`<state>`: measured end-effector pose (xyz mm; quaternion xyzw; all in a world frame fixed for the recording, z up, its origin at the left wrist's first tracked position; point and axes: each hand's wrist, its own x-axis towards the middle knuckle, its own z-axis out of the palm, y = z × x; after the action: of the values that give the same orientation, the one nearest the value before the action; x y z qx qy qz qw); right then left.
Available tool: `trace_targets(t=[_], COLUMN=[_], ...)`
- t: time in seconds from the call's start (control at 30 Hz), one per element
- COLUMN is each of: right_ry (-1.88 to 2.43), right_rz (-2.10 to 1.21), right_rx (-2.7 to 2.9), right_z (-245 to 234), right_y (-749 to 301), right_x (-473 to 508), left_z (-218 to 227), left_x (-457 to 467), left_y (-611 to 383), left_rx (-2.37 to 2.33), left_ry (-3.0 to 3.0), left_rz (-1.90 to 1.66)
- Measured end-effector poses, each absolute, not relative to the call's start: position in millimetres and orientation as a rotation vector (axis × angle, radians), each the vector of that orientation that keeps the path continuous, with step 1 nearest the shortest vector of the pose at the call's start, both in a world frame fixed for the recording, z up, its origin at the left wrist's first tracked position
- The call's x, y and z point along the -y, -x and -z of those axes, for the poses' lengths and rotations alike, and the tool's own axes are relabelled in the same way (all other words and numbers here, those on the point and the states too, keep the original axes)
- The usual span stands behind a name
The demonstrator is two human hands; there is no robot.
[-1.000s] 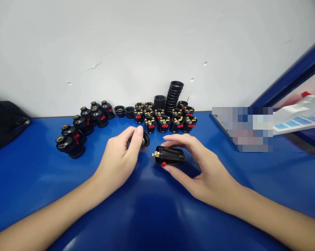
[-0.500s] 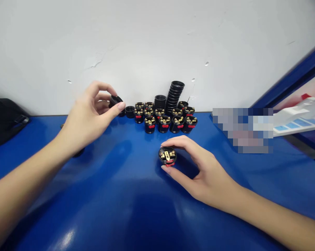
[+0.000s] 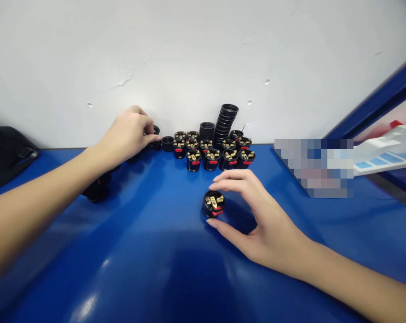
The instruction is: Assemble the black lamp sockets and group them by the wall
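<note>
Item: right hand, near, right of centre; thumb and fingers spread in a wide curve, tips on either side of one black part; whether they press on it cannot be told

Item: black part with brass contacts, between those fingertips, contact end turned up and toward the viewer, red tab on its near side; near centre of the blue table

Item: black pieces, left, partly hidden beyond the left forearm, one showing a touch of red

Item: group of black contact parts, farther off, standing upright in rows, red tabs on the near row

Item: left hand, far left; thumb and fingers drawn nearly together at a black ring; fingertips partly hidden, so a firm hold cannot be confirmed

Item: second ring, just right of the first, apart from the hand

Item: short stack and tall leaning stack of black pieces, far, before the pale wall

Judgement, step in hand: apparently fetching a ring on the left while the right hand guards the part

Judgement, next move: calls for a sure pinch on the ring rim, lifted clear of its neighbour, with the near part kept steady
</note>
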<state>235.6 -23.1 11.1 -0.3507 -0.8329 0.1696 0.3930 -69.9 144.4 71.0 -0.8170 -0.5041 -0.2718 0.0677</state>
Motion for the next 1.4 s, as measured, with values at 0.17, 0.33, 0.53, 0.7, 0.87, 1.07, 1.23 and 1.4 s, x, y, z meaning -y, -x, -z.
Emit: trace_targets(t=[0.17,0.33,0.53,0.7,0.87,1.07,1.23,1.4], right_ry=[0.838,0.795,0.773,0.773,0.780,0.845,0.768,0.719], right_rz=[-0.330,-0.337,-0.268,-0.276,-0.254,-0.210,-0.342,-0.467], right_rx=[2.157,2.214,2.210,2.188,2.169,2.098,2.146,2.217], right_z=[-11,-10,-6,-6,-9,-10,-6,-5], right_y=[-236,-236,-236,-236,-235,-237,-238,-237], right_x=[25,24,21,22,22,19,19,20], left_z=[-57,-53,-60,-60,-61,-62,-43,-37], left_x=[-154,-155,-147,-145,-134,-65,-8,-3], left_y=[69,66,63,65,61,30,15,20], left_rx=[1.483,1.521,1.519,1.541,1.503,1.132,0.988,0.998], left_ry=[2.496,2.450,2.408,2.415,2.375,2.608,2.849,2.811], left_rz=[0.896,0.726,0.418,0.362,0.572,0.930,0.882,0.793])
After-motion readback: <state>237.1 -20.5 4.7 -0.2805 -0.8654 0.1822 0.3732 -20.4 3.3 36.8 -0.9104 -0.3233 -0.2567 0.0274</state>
